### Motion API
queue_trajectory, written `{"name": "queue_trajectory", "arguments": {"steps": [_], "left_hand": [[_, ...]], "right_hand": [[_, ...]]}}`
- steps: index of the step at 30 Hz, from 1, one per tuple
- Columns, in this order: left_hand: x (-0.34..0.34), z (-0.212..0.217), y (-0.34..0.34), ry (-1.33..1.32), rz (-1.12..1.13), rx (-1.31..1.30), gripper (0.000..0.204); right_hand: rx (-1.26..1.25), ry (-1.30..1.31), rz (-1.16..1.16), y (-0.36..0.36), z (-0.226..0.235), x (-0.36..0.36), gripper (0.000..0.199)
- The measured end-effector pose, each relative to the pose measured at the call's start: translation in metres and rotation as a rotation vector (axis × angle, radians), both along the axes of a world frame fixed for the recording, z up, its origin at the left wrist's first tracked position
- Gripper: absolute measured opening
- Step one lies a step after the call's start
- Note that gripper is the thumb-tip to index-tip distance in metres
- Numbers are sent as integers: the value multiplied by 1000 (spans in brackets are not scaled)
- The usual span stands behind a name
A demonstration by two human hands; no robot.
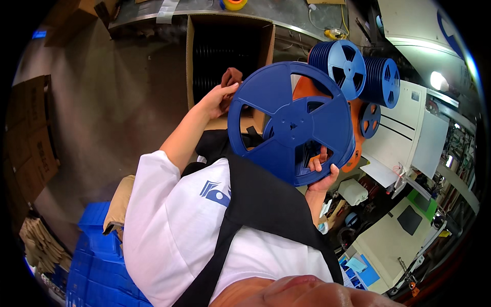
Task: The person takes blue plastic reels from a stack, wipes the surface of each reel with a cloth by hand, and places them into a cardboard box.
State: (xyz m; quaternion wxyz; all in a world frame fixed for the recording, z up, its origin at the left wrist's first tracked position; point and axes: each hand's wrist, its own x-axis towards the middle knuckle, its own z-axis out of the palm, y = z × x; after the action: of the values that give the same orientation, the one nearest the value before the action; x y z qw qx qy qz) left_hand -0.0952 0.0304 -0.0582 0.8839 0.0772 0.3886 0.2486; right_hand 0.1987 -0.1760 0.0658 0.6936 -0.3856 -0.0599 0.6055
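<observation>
A stack of large blue plastic reels point(280, 131) is in front of my chest, its open-windowed front face tilted toward me. My right hand point(322, 171) grips the lower right rim, its fingers showing through a window. My left hand point(220, 98) is at the upper left rim, thumb against the edge and fingers partly hidden. Just beyond it shows a darker, finger-like shape that I cannot make out. Behind the left hand stands an open cardboard box point(266, 43) with several dark reel edges point(207, 51) inside.
More blue reels point(348, 71) sit on an orange stand point(354, 110) at the far right. A metal bench point(148, 11) with a yellow tape roll point(234, 4) runs along the back. Blue crates point(102, 256) stand at the lower left, flattened cartons point(33, 148) further left.
</observation>
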Motion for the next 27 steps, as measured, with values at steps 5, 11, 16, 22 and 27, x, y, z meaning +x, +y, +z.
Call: {"name": "queue_trajectory", "arguments": {"steps": [5, 11, 16, 22, 27], "left_hand": [[-26, 0, -43, -279, 5, -170, 31], [-28, 7, -46, -468, 25, -177, 54], [-29, 2, -36, -358, 14, -58, 43], [-30, 10, -35, -168, 116, 1, 26], [-27, 30, -36, -57, 141, 27, 31]], "right_hand": [[-55, 22, -67, 8, -1, 0, 52], [-47, 130, -122, 28, -11, 3, 54], [-67, 209, -143, 43, -17, 3, 53], [11, 216, -28, 55, -19, 0, 60], [8, 257, -28, 53, -21, 2, 60]]}}
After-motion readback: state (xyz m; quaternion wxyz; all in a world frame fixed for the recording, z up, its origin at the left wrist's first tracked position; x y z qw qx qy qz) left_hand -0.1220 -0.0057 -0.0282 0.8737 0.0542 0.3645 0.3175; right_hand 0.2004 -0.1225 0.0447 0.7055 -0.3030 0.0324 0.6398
